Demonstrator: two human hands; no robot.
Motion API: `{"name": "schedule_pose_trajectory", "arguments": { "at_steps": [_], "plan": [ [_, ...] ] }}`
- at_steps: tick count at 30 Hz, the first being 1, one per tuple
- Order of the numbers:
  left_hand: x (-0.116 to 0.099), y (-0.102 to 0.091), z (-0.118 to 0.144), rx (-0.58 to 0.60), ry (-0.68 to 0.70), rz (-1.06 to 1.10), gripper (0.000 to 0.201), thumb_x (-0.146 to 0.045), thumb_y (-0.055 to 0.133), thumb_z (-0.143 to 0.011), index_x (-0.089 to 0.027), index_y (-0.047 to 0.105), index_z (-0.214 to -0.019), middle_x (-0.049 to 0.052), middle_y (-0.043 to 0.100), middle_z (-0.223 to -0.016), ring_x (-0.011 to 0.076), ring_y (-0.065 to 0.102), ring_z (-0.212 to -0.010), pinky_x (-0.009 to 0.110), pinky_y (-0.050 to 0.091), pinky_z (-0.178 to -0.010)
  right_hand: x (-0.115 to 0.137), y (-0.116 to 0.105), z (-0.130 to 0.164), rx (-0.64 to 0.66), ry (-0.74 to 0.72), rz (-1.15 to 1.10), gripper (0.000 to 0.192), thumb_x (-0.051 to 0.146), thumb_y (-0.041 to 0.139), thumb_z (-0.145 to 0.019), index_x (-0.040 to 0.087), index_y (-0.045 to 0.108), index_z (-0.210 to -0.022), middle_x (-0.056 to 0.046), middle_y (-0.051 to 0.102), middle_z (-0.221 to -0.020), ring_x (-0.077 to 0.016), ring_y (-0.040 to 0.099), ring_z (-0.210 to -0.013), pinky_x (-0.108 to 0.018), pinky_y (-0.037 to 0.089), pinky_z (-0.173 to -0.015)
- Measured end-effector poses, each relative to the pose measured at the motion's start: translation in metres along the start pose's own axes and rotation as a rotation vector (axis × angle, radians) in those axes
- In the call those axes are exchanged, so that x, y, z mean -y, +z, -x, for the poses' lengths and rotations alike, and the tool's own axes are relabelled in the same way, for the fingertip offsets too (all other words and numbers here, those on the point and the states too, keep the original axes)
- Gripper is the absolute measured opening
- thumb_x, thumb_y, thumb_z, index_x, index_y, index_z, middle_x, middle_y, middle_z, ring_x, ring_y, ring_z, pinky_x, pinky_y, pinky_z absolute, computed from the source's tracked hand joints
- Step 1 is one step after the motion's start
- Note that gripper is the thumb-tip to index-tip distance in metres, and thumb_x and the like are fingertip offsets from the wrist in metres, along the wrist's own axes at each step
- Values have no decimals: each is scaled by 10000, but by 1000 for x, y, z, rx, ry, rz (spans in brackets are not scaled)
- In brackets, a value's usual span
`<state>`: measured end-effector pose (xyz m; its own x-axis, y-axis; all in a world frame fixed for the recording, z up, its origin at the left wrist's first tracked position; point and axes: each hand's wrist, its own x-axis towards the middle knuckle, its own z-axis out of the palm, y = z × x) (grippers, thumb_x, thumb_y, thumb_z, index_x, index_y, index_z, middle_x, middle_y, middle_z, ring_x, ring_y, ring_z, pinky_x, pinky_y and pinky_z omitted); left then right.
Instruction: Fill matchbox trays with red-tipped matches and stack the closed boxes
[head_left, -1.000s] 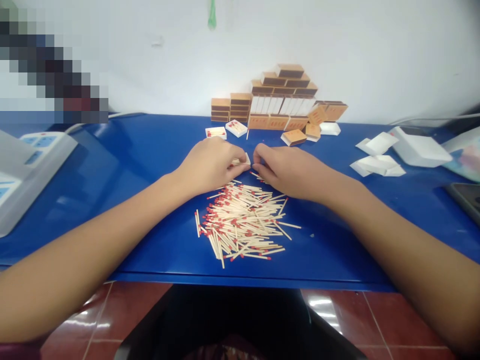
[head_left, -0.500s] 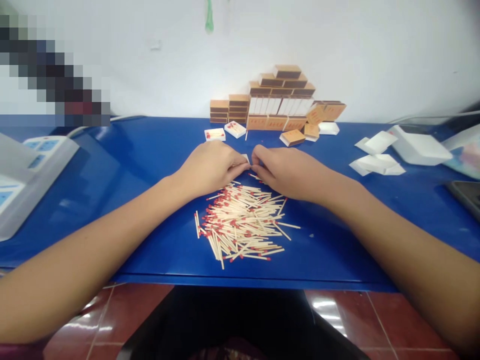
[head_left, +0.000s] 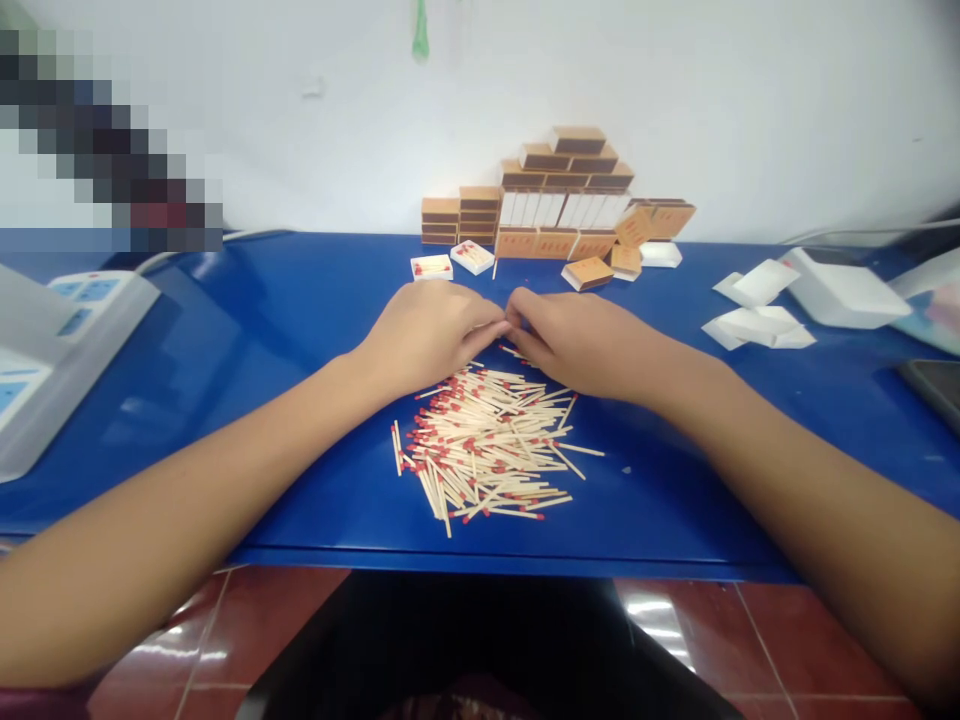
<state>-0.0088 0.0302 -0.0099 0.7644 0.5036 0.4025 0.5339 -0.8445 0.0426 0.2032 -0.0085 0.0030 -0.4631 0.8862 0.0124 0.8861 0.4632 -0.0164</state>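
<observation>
Presently both hands, left hand (head_left: 424,335) and right hand (head_left: 577,340), are pinching together just behind the loose match pile (head_left: 487,445), grip contents hidden; filled boxes (head_left: 559,195) are stacking beyond, pile largely remaining.

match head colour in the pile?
Red, on pale wooden sticks; the matches show clearly in the head view.

A blue table (head_left: 285,330) is carrying a heap of loose matches (head_left: 487,450). Stacked matchboxes (head_left: 559,195) are sitting along its far edge, white trays (head_left: 757,325) lying rightward.
</observation>
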Motion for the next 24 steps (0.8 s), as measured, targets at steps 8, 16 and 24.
{"name": "schedule_pose_trajectory", "arguments": {
  "at_steps": [8,16,24],
  "plan": [
    [-1,-1,2,11,-26,-3,363,-425,521,-1057,-196,782,-951,55,758,-771,187,697,-710,299,426,-644,-2,1,-1,12,-8,-33,226,314,374,-1054,183,551,-1109,-125,725,-930,-224,592,-737,-329,276,-622],
    [2,-6,-1,45,-92,-47,335,-432,560,-1022,-202,802,-995,73,746,-761,222,687,-721,331,426,-672,-1,-1,0,7,3,-7,259,339,367,-1063,187,563,-1139,-138,737,-964,-235,595,-744,-338,277,-629],
    [2,-4,-1,87,-63,-17,326,-381,547,-1021,-215,801,-901,56,721,-703,189,635,-632,319,387,-616,0,-1,1,10,2,-11,263,320,355,-1064,178,562,-1143,-130,723,-947,-237,601,-763,-339,288,-635]
  ]
}}
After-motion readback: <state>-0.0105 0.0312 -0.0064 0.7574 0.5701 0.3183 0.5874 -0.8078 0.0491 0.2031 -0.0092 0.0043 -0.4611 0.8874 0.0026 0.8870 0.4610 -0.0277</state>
